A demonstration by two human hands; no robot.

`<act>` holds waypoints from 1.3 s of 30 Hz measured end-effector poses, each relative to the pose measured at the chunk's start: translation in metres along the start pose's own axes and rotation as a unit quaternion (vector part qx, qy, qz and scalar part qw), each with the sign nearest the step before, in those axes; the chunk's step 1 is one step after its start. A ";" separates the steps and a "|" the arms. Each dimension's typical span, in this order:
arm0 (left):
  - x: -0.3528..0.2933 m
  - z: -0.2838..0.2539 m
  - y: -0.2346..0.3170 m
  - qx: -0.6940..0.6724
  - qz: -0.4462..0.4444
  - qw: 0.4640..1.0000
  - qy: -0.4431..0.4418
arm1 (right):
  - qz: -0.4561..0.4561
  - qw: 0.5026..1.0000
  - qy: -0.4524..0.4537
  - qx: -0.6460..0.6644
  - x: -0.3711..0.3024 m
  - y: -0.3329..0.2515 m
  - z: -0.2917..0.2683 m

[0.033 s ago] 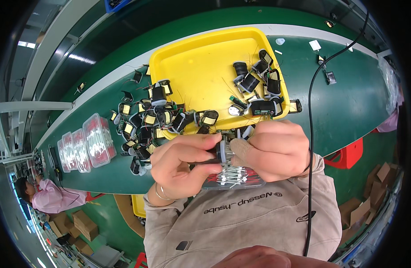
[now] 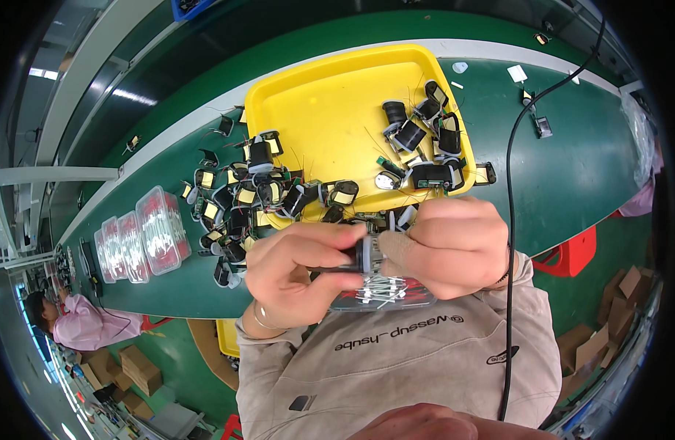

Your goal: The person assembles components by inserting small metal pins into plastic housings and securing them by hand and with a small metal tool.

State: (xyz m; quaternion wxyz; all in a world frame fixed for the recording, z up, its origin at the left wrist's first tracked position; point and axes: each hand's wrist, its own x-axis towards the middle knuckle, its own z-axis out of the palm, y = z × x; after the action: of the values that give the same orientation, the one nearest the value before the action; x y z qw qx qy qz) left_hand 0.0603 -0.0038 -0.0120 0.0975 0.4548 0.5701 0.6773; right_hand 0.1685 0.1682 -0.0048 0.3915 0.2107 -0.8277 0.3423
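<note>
My left hand pinches a small black housing with a whitish rim between thumb and fingers, its rim end turned to the right. My right hand is closed, with a beige covering on one digit, and its fingertips meet the housing's rim end. What those fingertips grip is hidden. Just below both hands lies a clear plastic box holding thin white and red sticks. Black assemblies with wires and yellow pads are heaped ahead of my left hand.
A yellow tray stands ahead with more black assemblies at its right side. Clear boxes of white sticks line the left. A black cable hangs down on the right. A person in pink sits far left; a red stool is at right.
The housing has shifted slightly in my left fingers. My right fingertips have moved a little against its rim, and the pale strands seen there are less visible. The rest looks the same.
</note>
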 end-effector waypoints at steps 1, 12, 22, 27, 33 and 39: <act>0.001 -0.002 0.003 -0.033 -0.027 0.999 -0.017 | 0.004 0.999 0.008 0.036 0.001 -0.001 0.000; 0.006 -0.002 0.005 -0.002 -0.060 0.997 -0.044 | 0.050 0.999 -0.013 -0.007 0.005 0.000 0.002; 0.031 0.001 -0.016 -0.129 -0.203 0.970 -0.016 | 0.187 0.976 0.061 -0.096 0.007 0.016 -0.004; 0.055 0.008 -0.025 -0.158 -0.220 0.962 0.002 | 0.223 0.964 0.120 -0.079 0.006 0.023 -0.012; 0.152 -0.016 -0.124 0.162 -0.048 0.983 0.078 | 0.218 0.915 0.313 -0.133 0.007 0.030 -0.042; 0.146 0.026 -0.149 0.417 0.116 0.884 -0.179 | 0.191 0.916 0.333 -0.117 -0.003 0.034 -0.056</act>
State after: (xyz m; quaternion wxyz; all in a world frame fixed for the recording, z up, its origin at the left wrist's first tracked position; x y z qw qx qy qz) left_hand -0.0614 0.1584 -0.0677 -0.0799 0.6299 0.7158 0.2907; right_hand 0.1773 0.2324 0.0045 0.5936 -0.1255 -0.7079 0.3616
